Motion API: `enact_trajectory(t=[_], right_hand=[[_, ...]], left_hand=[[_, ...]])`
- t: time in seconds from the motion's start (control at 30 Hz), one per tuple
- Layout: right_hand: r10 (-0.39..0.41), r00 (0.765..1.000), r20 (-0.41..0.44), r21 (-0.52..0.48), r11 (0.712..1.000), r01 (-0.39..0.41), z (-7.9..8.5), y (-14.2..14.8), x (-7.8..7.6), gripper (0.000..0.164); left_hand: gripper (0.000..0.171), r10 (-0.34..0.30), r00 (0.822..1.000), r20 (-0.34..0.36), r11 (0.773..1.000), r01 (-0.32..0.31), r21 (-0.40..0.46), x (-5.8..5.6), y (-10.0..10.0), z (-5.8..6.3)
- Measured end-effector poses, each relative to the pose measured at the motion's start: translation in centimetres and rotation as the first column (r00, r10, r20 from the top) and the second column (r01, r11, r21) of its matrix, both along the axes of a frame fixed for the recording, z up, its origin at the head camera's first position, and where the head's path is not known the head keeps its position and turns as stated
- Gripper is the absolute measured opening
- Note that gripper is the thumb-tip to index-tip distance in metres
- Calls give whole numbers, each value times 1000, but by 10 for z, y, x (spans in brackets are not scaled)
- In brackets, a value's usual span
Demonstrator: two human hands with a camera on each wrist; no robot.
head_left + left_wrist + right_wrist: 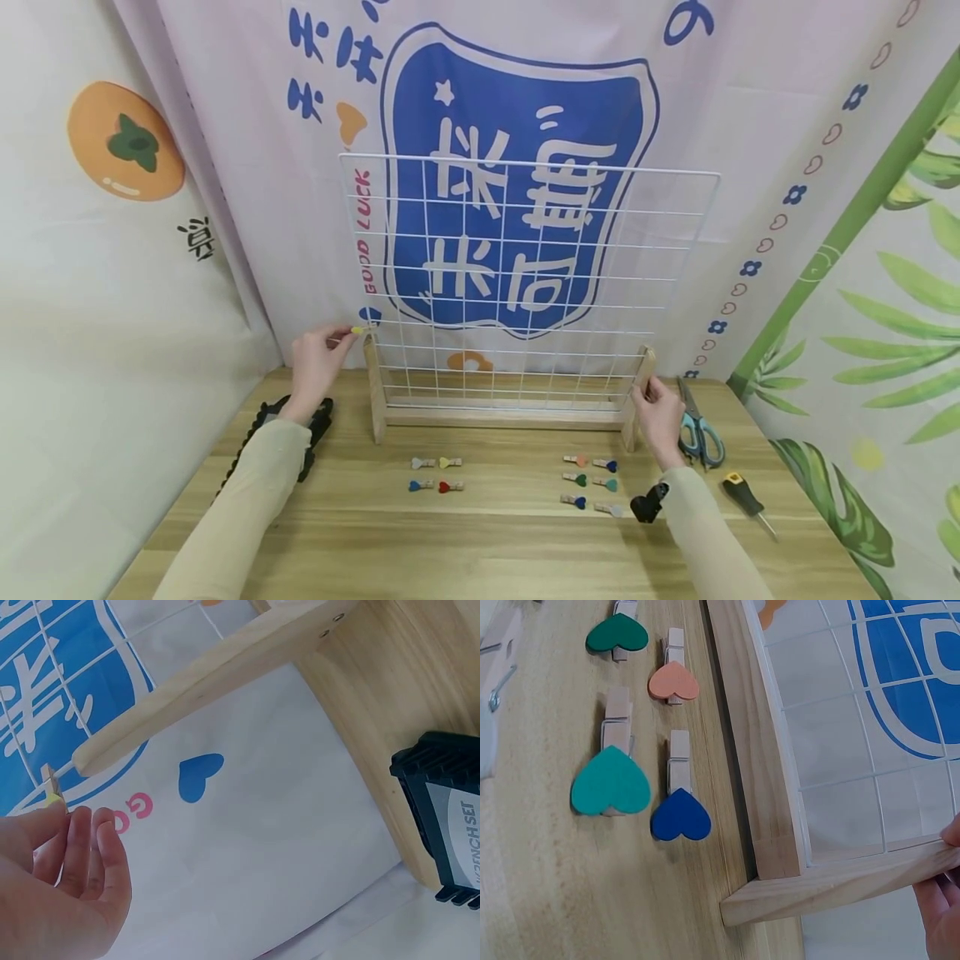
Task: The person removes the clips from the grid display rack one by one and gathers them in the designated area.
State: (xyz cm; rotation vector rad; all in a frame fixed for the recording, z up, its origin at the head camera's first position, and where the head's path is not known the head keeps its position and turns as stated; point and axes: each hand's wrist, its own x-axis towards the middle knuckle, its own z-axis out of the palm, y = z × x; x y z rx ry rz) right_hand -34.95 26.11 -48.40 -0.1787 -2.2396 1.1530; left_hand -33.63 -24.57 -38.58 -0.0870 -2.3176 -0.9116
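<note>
My left hand (318, 358) pinches a small wooden clothespin with a yellow heart (357, 331) at the left edge of a white wire grid (525, 164). In the left wrist view, the wooden end of the clothespin (50, 777) meets the grid's edge wire, just past the tip of the stand's post (187, 697). The grid stands upright in a wooden stand (502, 418). At the other side, my right hand (660, 414) grips the stand's right post (637, 392), thumb on one face and fingers behind, partly cut off in the right wrist view.
Heart clothespins lie in two groups before the stand: one with a red heart (450, 487) at left, one with a teal heart (611, 784) at right. A black wrench-set case (454, 817) sits left. Scissors (701, 437) and a screwdriver (742, 496) lie right.
</note>
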Motion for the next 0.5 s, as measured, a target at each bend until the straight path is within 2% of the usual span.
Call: enact_trajectory(t=[0.23,0.5], right_hand=[[1,1000,-12,8,1000,-1,0,0,0,19],[-3,1000,-5,12,1000,3,-1,1,0,18]], left_hand=[[19,12,1000,1,1000,-12,17,-1,-1,1],[18,7,1000,-17,1000,-7,22,-5,0,-2]])
